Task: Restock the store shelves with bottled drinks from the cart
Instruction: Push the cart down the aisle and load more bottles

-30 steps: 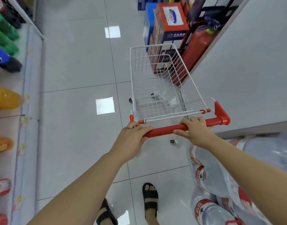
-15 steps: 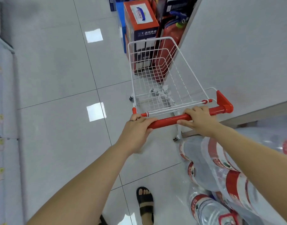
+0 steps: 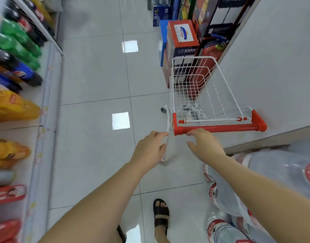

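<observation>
A small white wire cart (image 3: 199,95) with a red handle bar (image 3: 219,128) stands on the tiled floor ahead of me, its basket holding no bottles. My left hand (image 3: 149,148) hovers just left of the handle's end, fingers loosely relaxed, off the bar. My right hand (image 3: 204,142) is just below the bar's left part, its fingertips at the bar and the fingers spread. Shelves (image 3: 43,109) on the left carry green, cola, orange and red bottled drinks (image 3: 15,41). Wrapped packs of water bottles (image 3: 226,195) lie on the floor under my right arm.
Stacked red and blue cartons (image 3: 182,42) and a red fire extinguisher (image 3: 208,55) stand beyond the cart against a white wall (image 3: 273,67). My sandalled foot (image 3: 161,214) is on the floor tiles below.
Both hands have let go of the red handle and drawn back a little. The view has swung left, bringing the drink shelves back into sight.
</observation>
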`<state>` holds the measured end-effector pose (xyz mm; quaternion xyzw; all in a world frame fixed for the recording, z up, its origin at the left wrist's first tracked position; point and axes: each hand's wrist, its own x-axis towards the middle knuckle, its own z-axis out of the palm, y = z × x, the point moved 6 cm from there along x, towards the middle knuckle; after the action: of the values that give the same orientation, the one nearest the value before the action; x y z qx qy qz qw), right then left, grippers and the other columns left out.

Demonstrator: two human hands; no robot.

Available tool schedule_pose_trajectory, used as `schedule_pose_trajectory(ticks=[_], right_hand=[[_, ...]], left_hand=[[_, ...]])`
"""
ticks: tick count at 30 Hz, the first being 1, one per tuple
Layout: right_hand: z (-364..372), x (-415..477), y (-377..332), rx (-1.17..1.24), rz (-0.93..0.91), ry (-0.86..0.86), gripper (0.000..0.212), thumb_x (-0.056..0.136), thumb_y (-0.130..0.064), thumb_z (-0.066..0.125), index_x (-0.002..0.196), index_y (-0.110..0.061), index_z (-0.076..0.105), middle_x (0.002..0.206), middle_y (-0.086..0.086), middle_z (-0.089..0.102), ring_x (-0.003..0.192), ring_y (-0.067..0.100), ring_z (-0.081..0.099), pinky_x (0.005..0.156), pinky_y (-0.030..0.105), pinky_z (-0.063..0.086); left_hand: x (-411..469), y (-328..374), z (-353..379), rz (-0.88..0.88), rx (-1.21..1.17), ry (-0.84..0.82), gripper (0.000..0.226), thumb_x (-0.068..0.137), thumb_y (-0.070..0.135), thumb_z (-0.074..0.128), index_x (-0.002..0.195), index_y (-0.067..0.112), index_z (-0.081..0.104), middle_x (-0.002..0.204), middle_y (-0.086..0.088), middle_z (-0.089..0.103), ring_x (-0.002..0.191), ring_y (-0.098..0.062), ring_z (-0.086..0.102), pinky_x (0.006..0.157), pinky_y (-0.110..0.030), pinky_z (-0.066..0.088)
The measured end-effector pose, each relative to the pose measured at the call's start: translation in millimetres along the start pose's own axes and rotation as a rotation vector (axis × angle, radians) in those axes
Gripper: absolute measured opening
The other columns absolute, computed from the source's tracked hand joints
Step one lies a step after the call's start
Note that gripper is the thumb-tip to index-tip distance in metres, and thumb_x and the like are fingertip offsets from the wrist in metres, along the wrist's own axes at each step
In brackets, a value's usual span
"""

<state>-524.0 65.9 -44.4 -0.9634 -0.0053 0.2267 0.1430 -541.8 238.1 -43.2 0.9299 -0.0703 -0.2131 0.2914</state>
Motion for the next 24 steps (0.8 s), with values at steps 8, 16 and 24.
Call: schedule_pose_trajectory(ticks=[8, 16, 24], right_hand=[[8.9, -52.5, -220.7, 0.070, -0.452, -0.228, 0.028, 0.092, -0.028, 0.052, 0.118, -0.023, 0.059, 0.110, -0.007, 0.065, 0.102, 0.013, 0.058, 0.082, 0.022, 0.042], [43.1, -166.3, -429.4, 0.086, -0.895, -0.379, 0.025, 0.090, -0.027, 0.055, 0.114, -0.022, 0.062, 0.103, -0.006, 0.065, 0.086, 0.011, 0.059, 0.077, 0.024, 0.048], [129.3, -349.9, -560.1, -0.060, -1.287, -0.630, 0.026, 0.090, -0.022, 0.057, 0.114, -0.016, 0.062, 0.107, 0.000, 0.065, 0.093, 0.013, 0.059, 0.079, 0.022, 0.047]], left_hand=[[-196.9, -109.0, -107.9, -0.454, -0.365, 0.472, 0.031, 0.094, 0.019, 0.050, 0.124, 0.028, 0.055, 0.112, 0.011, 0.058, 0.094, -0.004, 0.055, 0.079, -0.019, 0.042], [-404.8, -174.8, -170.2, -0.718, -0.521, 0.978, 0.029, 0.093, 0.014, 0.052, 0.120, 0.026, 0.056, 0.106, 0.012, 0.061, 0.093, -0.003, 0.058, 0.079, -0.017, 0.042], [-615.2, -197.2, -122.0, -1.020, -0.640, 1.283, 0.027, 0.094, 0.018, 0.052, 0.120, 0.025, 0.057, 0.101, 0.009, 0.064, 0.093, -0.007, 0.061, 0.085, -0.024, 0.049]])
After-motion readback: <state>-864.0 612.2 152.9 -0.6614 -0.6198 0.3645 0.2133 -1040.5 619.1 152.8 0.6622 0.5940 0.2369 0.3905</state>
